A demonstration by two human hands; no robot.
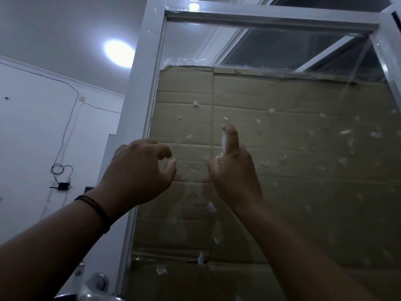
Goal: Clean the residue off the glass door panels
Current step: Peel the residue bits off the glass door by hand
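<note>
The glass door panel (271, 170) is standing upright in its white frame (141, 105), flecked with thin, clingy film scraps (196, 103) that are probably tearing easily and lifting best from a loose edge. The right hand (233, 168) is pinching a peeled strip (223, 141) against the glass; the left hand (138, 170) is hovering beside it, fingers half-curled, gripping nothing.

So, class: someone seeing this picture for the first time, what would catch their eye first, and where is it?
Two raised hands at centre: the right hand pinches a strip of clear film against the glass door panel, the left hand curled beside it. White residue scraps dot the glass over brown cardboard. A ceiling light glows upper left.
</note>
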